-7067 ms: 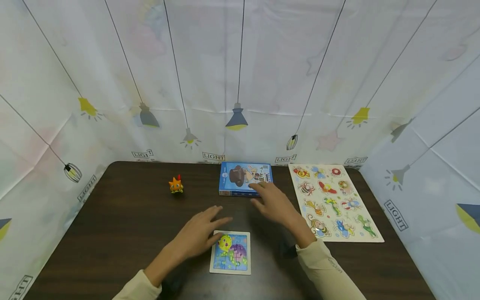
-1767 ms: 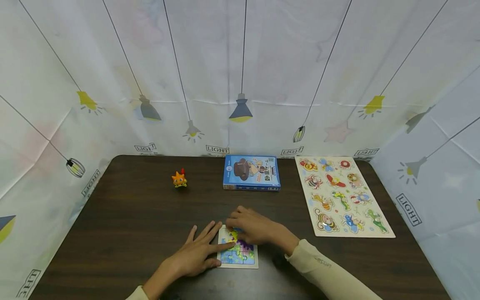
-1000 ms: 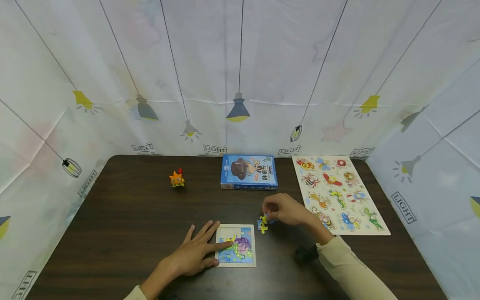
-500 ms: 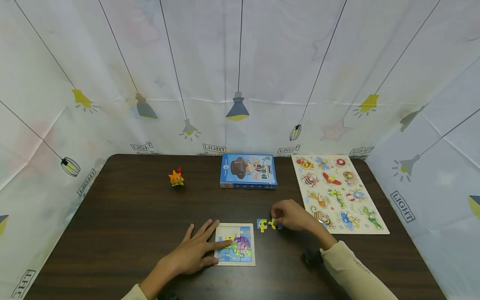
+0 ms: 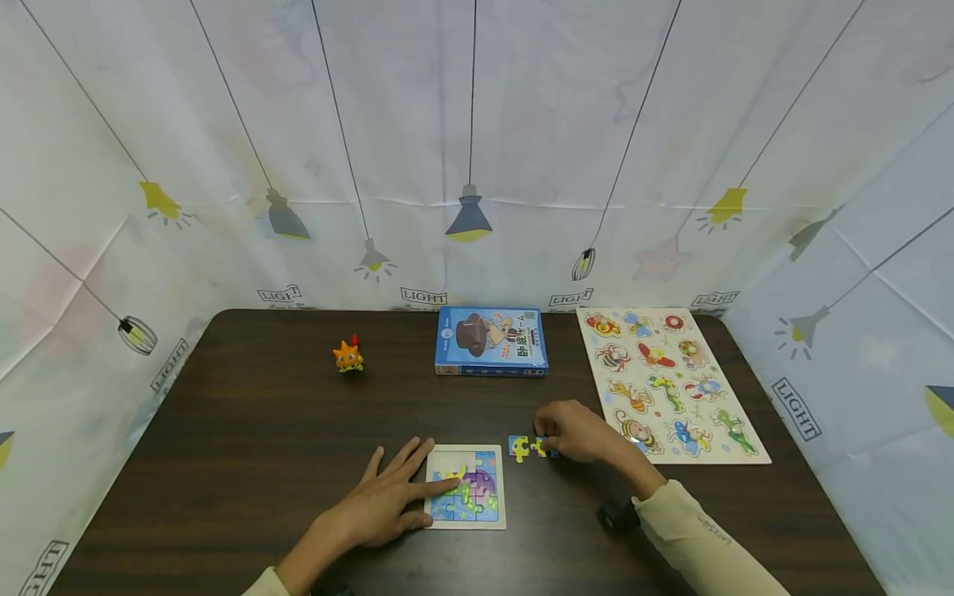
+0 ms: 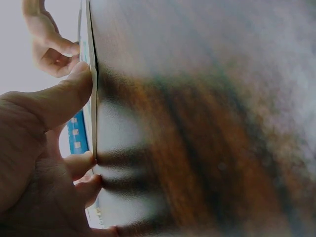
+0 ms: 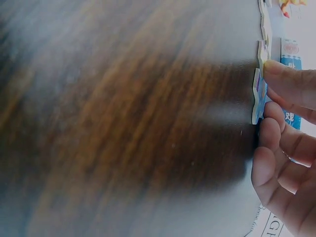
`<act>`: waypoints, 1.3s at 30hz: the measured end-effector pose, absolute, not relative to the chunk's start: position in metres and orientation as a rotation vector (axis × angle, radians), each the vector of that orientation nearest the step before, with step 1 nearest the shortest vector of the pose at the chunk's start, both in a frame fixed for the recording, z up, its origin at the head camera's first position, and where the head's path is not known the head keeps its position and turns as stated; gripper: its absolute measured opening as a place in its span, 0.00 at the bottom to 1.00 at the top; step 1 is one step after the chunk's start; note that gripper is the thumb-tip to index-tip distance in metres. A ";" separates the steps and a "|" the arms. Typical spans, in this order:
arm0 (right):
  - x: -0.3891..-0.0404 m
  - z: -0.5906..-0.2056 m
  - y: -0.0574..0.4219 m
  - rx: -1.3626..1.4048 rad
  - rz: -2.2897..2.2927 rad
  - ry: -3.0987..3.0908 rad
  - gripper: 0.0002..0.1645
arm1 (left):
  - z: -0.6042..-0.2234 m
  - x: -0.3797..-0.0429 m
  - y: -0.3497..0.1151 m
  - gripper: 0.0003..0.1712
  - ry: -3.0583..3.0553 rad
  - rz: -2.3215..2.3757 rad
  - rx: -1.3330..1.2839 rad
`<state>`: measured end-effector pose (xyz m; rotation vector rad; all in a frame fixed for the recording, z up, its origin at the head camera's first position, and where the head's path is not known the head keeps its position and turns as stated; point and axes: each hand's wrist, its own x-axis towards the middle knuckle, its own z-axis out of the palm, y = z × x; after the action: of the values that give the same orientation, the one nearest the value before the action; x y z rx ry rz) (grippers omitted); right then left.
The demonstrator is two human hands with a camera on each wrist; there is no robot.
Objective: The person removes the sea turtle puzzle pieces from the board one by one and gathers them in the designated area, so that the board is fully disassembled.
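Note:
A small framed jigsaw puzzle [image 5: 488, 511] lies flat on the table, with a bare patch at its upper left. My left hand [image 5: 380, 503] is spread at its left side; the index finger reaches onto the picture and the thumb touches the frame edge. Right of the frame lies a blue-and-yellow puzzle piece [image 5: 519, 448]. Just beside that, my right hand [image 5: 574, 430] pinches another puzzle piece [image 5: 540, 447] low at the tabletop, partly covering it. In the right wrist view the thumb presses on a piece [image 7: 261, 96], with the other fingers curled.
A blue game box [image 5: 492, 341] stands flat at the back middle of the dark table [image 5: 246, 447]. Back right lies a large insect-picture board [image 5: 671, 385], close to the right forearm. An orange toy figure [image 5: 348, 356] stands back left. A printed curtain hangs behind.
Both hands hovered at first. The left hand came to rest on the puzzle; the right took pieces from its upper left and moved them rightward onto the table. Little differs over the last half second.

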<state>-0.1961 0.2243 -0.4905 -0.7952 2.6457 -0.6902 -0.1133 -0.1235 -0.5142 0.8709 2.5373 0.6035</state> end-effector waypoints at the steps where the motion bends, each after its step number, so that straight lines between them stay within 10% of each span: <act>1: -0.196 -0.490 0.224 -0.798 -0.688 2.647 0.09 | -0.515 -0.113 -0.124 0.35 2.538 0.602 0.869; 39: -0.185 -0.484 0.144 -1.320 -0.317 2.549 0.12 | -0.511 -0.115 -0.124 0.35 2.525 0.599 0.872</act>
<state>-0.1854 0.1445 -0.4836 -1.3200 2.5487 -0.3174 -0.1148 -0.1236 -0.5111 0.8718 2.5253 0.5991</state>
